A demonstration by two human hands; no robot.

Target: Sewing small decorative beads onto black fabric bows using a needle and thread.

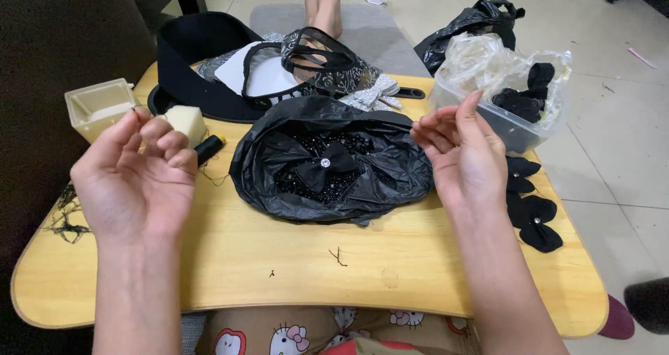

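While both hands hover above the wooden lap table (293, 271), the near edge of that table sits close over the person's lap. The left hand (136, 181) is raised palm-up at the table's left side, thumb and forefinger pressed together as if pinching something very fine; I cannot tell whether a needle or thread is between them. The right hand (463, 153) is up at the table's right side, fingers loosely curled and pinched toward each other, apparently empty. At the table's centre lies a black plastic bag (327, 163) holding beads and a black bow (326, 165). Any jolt could, I judge, spill the beads. A black thread spool (208, 148) lies left of the bag and could roll off. Farther back, a plastic tub (512, 101) overhangs the right rear edge and might tip.
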